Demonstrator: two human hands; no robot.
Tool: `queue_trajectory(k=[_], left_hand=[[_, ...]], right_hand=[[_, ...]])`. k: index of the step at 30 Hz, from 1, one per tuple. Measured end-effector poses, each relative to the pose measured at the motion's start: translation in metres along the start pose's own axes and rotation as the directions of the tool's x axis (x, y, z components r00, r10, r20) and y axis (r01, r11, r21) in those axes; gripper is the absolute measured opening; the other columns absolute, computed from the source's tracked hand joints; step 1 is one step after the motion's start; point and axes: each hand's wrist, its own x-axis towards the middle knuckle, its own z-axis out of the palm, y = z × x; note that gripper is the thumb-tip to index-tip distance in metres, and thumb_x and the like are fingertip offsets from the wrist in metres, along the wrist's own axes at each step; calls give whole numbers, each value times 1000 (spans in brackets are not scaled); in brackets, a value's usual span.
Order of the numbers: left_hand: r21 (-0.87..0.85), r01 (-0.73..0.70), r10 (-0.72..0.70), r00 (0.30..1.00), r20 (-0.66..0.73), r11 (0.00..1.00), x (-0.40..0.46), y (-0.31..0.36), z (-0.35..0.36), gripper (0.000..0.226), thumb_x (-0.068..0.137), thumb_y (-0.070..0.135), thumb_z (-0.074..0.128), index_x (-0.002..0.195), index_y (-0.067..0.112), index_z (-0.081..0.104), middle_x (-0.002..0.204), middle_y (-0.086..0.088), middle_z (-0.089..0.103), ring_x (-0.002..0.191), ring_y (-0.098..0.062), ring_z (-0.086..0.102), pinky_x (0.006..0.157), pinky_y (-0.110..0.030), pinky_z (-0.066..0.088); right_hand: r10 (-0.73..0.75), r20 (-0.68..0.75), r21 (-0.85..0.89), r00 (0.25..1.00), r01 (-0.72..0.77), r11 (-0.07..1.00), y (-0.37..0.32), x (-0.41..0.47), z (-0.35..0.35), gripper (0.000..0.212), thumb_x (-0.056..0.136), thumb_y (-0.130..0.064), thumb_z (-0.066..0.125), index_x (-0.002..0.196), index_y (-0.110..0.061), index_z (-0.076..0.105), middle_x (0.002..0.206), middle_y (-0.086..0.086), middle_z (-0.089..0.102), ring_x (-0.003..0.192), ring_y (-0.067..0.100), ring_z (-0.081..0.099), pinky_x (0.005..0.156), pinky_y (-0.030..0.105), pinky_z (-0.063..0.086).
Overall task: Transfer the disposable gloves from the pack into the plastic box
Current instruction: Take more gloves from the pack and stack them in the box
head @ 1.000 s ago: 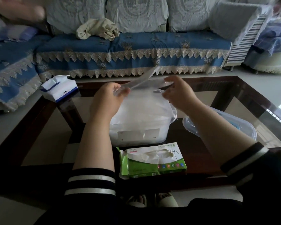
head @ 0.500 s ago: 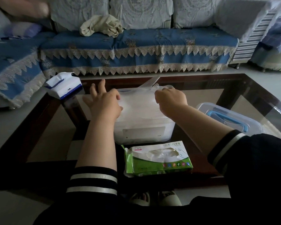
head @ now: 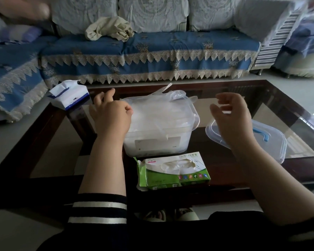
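Left grip loosely curled beside gloves heaped in plastic box, right grip apart, empty

print on the green glove pack is too small to read.

Dark sleeves, white-striped cuffs

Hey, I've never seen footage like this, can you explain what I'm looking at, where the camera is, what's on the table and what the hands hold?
There is no machine here: a person wears one camera on the head, looking down at their own hands. On the dark glass coffee table stands a clear plastic box heaped with thin clear disposable gloves. Nearer lies the green glove pack, torn open. The box's clear lid with a blue handle lies to the right. The left hand rests on the gloves; the right hand hovers, holding nothing.
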Motion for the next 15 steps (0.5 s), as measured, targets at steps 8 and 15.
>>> queue_trajectory(k=[8, 15], left_hand=[[-359, -360, 295, 929, -224, 861, -48, 32, -27, 29, 95, 39, 58, 85, 15, 69, 75, 3, 67, 61, -14, 58, 56, -25, 44], [-48, -254, 202, 628, 752, 966, -104, 46, -3, 46, 85, 63, 59, 110, 25, 66, 106, 3, 67, 98, -18, 61, 84, -37, 53]], right_hand=[[-98, 649, -220, 755, 309, 925, 1, -54, 11, 10, 86, -39, 64, 87, -31, 69, 86, -13, 63, 77, 1, 57, 71, 25, 49], [-38, 772, -388, 635, 518, 762, 25, -65, 40, 22, 89, -40, 60, 108, -32, 67, 114, -2, 48, 111, 19, 47, 88, 31, 36]])
